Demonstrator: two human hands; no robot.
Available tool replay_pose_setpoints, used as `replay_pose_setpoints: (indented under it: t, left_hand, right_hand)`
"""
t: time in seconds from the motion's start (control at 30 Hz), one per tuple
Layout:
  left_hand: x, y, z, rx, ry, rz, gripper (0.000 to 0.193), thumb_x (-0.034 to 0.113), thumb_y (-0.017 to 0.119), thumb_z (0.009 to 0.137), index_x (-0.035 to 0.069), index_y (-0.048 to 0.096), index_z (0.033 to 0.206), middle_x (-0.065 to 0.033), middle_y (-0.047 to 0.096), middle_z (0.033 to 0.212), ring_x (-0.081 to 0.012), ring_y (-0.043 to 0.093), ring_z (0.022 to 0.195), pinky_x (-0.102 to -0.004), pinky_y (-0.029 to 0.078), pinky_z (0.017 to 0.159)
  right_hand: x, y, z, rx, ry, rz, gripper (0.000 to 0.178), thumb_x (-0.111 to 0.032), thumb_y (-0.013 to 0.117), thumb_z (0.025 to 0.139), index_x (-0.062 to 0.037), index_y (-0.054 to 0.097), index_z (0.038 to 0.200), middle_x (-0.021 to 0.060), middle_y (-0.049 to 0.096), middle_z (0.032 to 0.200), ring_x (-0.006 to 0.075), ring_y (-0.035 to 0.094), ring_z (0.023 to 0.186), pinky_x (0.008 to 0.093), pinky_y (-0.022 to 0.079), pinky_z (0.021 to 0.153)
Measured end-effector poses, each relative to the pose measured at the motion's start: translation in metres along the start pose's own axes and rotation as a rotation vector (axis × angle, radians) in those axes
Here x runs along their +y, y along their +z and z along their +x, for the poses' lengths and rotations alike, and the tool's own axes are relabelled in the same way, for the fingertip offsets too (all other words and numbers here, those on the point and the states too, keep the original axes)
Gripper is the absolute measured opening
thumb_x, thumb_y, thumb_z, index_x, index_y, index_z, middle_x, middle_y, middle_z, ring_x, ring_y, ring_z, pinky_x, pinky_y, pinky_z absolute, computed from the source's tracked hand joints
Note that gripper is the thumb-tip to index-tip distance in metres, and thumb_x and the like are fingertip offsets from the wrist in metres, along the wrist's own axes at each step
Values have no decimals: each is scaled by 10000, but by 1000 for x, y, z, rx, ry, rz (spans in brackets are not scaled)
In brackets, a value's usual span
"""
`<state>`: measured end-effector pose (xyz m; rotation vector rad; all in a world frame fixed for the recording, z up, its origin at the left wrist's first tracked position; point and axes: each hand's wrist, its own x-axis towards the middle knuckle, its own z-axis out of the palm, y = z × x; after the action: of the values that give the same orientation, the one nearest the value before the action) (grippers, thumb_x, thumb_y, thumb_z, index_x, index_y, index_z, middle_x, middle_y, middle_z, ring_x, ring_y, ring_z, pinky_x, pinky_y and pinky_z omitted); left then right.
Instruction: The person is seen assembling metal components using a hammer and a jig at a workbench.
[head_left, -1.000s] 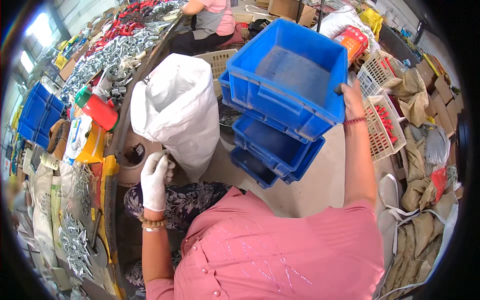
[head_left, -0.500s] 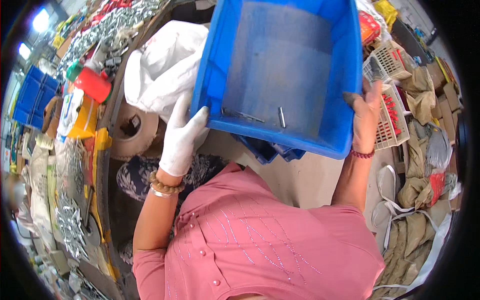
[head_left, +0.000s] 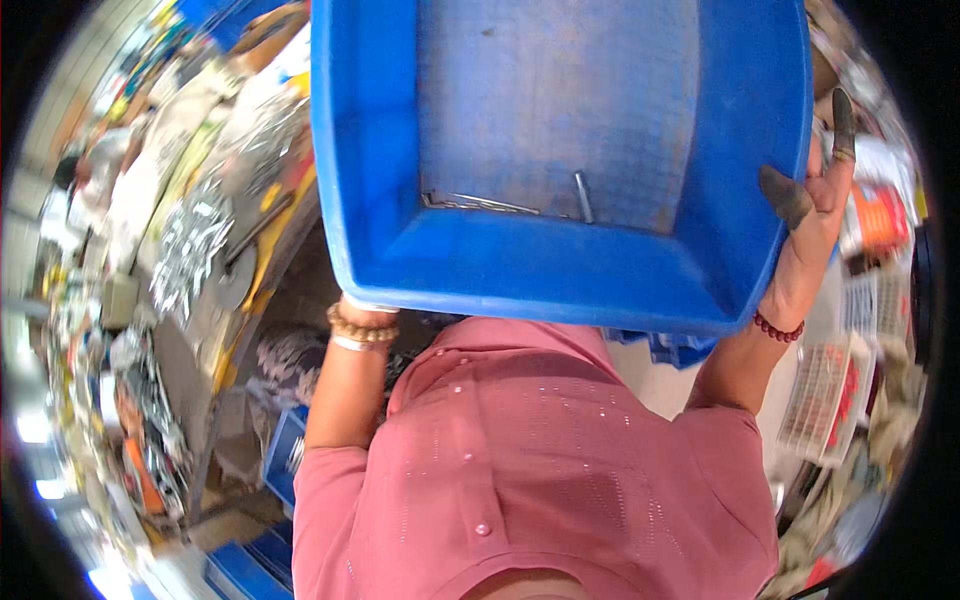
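A large blue plastic bin (head_left: 500, 265) is held up before me, its open inside facing me. On its worn, greyish floor lie a short metal pin (head_left: 583, 197) and a few thin metal rods (head_left: 485, 204) near the lower wall. My right hand (head_left: 812, 215) grips the bin's right side, its dark-covered thumb at the rim and one dark-covered finger stretched upward. Behind the lower left corner is my left hand (head_left: 370, 304); only its white glove cuff and beaded wrist show, the fingers being hidden by the bin.
To the left, shiny metal pieces (head_left: 192, 245) lie on a cluttered bench with a yellow edge (head_left: 245, 330). Blue bins (head_left: 245, 572) stand at lower left, and others (head_left: 665, 347) show below the held bin. A cream crate (head_left: 822, 400) with red items is at right.
The view has swung round to the right, and the bin appears larger and closer. My left hand, seen before at the bin's rim, is now mostly behind it. The metal pieces stay inside.
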<state>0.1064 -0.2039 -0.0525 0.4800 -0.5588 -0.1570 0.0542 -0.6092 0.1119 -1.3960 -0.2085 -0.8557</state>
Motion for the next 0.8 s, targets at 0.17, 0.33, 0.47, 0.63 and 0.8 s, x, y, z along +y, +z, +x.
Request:
replay_pose_setpoints:
  t: [0.17,0.33,0.47,0.63,0.8]
  left_hand:
    - [58,9,-80,111,189,184,527,386,444,1121,112,436,1571,-120,532,1546,-311,592,1318,-530,446,1156]
    - [104,19,-139,207,359,352,522,387,449,1119,113,448,1563,-121,539,1541,-311,594,1317,-530,446,1156]
    - [127,35,-199,268,466,447,518,388,452,1117,114,458,1557,-122,545,1536,-312,596,1316,-530,446,1156]
    - [176,64,-262,366,584,631,514,389,457,1115,116,471,1550,-123,552,1530,-312,598,1315,-530,446,1156]
    - [186,97,-318,503,693,791,510,390,462,1112,117,483,1542,-123,559,1525,-313,600,1314,-530,446,1156]
  right_hand:
    - [27,55,13,-251,52,-151,599,-43,628,883,1,490,1464,111,635,1348,178,651,1080,302,540,977]
    - [44,149,9,-471,68,232,751,-6,636,830,-2,413,1548,124,614,1415,186,645,1181,296,545,981]
    - [74,229,-1,-632,179,515,690,85,510,874,-22,394,1546,169,627,1394,189,668,1116,304,549,959]
    - [77,336,-34,-891,288,748,840,88,519,826,-52,293,1623,180,537,1511,239,573,1327,346,469,1113]
    - [76,411,-69,-1134,504,736,638,75,481,910,25,383,1538,176,622,1394,193,645,1159,314,529,1006]
